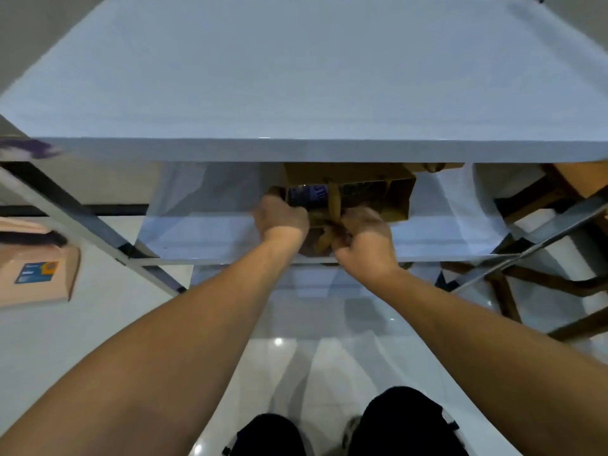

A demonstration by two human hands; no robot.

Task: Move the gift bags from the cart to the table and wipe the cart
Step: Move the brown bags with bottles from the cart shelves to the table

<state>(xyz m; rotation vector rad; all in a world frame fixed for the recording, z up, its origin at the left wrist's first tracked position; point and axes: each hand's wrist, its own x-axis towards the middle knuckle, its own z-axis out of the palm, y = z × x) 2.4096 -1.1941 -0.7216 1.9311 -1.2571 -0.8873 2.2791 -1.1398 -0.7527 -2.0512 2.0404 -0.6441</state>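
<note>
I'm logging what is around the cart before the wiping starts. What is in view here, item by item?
cart: 1, white shelves on a grey metal frame, centre of view; top shelf bare in view
gift bag: 1 plainly seen, brown paper, on the middle shelf under the top one; a second brown edge behind it is unclear
cardboard box: 1, pinkish tan with a blue label, on the floor at left
wooden furniture: 1 piece, brown, behind the cart at right; its kind is unclear
floor: glossy white
left hand: 1, grips the bag's left edge
right hand: 1, grips the bag's handles
legs: 2, in black, bottom of view
</note>
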